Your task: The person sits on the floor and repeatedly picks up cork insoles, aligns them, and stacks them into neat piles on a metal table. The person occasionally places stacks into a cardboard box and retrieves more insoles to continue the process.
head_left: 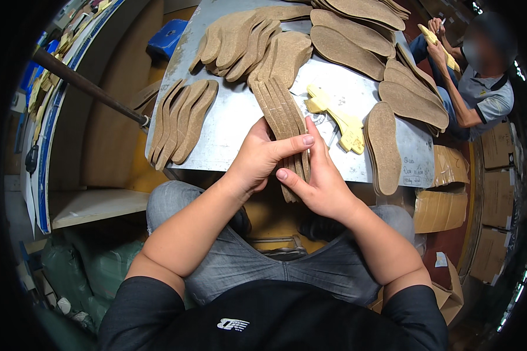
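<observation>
Between my two hands, at the table's near edge, a bundle of brown insoles (276, 105) stands on edge. My left hand (265, 153) wraps its left side, the thumb lying across the edges. My right hand (320, 178) presses the right side, fingers pointing up and thumb below the left one. The far end of the bundle meets another insole stack (290, 55). Just right of my right fingertips, a yellow bundle of flat cut pieces (338, 120) lies on the table. Beyond it stands a separate insole stack (383, 149).
More insoles rest on the metal table (234, 126): a leaning group at left (181, 120), a fanned row at the back (234, 44), piles at right (413, 96). A co-worker (477, 76) sits at right holding a yellow piece. A metal bar (91, 86) reaches the table's left side; cartons (490, 202) stand far right.
</observation>
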The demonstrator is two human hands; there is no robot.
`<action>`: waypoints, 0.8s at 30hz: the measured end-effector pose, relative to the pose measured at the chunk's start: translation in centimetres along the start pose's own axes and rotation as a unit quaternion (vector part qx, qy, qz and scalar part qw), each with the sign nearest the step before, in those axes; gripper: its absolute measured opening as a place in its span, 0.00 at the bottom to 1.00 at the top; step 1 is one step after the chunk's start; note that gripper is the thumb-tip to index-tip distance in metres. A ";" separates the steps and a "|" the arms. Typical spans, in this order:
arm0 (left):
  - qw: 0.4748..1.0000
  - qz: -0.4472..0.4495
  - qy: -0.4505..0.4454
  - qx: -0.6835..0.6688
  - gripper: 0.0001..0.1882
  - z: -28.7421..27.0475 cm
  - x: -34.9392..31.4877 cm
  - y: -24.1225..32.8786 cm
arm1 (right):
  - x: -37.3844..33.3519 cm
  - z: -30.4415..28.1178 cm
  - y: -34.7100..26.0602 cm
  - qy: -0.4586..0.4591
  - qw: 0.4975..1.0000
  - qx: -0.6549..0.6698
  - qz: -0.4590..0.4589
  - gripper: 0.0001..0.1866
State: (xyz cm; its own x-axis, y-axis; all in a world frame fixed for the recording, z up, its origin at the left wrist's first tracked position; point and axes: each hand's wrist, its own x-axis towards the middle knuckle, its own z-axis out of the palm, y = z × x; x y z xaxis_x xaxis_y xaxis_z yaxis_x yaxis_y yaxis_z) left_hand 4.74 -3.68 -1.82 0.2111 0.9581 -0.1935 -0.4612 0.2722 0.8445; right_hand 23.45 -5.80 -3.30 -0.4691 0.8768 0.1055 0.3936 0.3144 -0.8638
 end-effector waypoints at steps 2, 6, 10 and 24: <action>1.000 -0.002 -0.001 -0.006 0.28 -0.1 0.0 0.0 | 0.0 0.0 0.0 -0.005 1.000 0.000 0.003 0.64; 1.000 -0.005 -0.004 0.001 0.27 -0.2 0.1 -0.1 | 0.0 0.0 0.2 -0.009 1.000 0.002 0.003 0.65; 1.000 -0.012 0.002 -0.008 0.26 -0.1 0.0 0.0 | 0.0 0.0 0.1 -0.019 0.999 0.028 0.015 0.65; 1.000 -0.014 -0.014 -0.023 0.28 0.1 -0.2 0.4 | 0.0 0.3 -0.3 0.007 0.972 0.230 0.044 0.51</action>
State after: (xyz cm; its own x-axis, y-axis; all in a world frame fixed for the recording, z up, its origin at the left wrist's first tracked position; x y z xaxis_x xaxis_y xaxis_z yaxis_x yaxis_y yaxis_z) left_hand 4.58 -3.73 -1.44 0.2478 0.9476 -0.2018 -0.4938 0.3028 0.8152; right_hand 23.09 -5.96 -3.21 -0.4372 0.8990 0.0260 0.0339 0.0453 -0.9984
